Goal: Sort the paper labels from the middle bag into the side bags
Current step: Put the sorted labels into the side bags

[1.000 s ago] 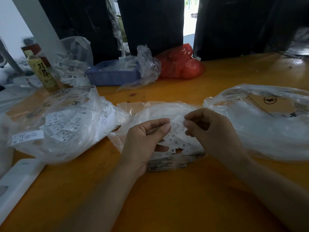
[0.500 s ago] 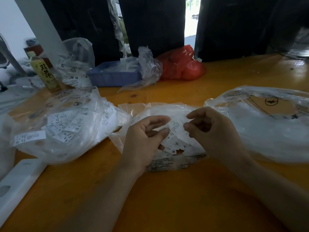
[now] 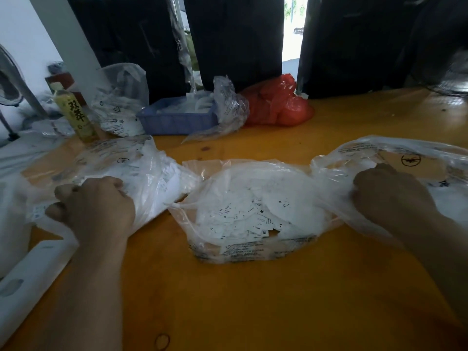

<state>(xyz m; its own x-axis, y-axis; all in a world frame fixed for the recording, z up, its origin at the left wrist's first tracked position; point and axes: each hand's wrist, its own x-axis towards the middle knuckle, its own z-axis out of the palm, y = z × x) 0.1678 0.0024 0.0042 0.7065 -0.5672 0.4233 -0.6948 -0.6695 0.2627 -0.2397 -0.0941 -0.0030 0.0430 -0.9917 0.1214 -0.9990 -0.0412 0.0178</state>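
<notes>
- Head view, your left hand (image 3: 95,209): it sits over the mouth of the left bag (image 3: 141,173), fingers curled down into the plastic. Whether a label is pinched underneath, you cannot tell; the knuckles hide it.
- Head view, your right hand (image 3: 387,198): it reaches into the opening of the right bag (image 3: 405,153), fingers bent out of sight. Again, what it holds cannot be made out.
- Why the spread: both hands sit at opposite side bags at once, which likely means each is dropping off a label of its own size.
- The middle bag (image 3: 253,252) lies open toward you between the other two, so either hand can reach it with a short sweep.
- The paper labels (image 3: 253,219) are heaped loose inside the middle bag, with letters such as M, S and XL showing; plenty remain to sort.
- Count: three clear bags in the working row, two hands and one table (image 3: 253,300). The labels are too many and too overlapped to count.
- At the back stand one blue tray (image 3: 177,122), one red bag (image 3: 278,102) and one bottle (image 3: 76,110), none of them in play.
</notes>
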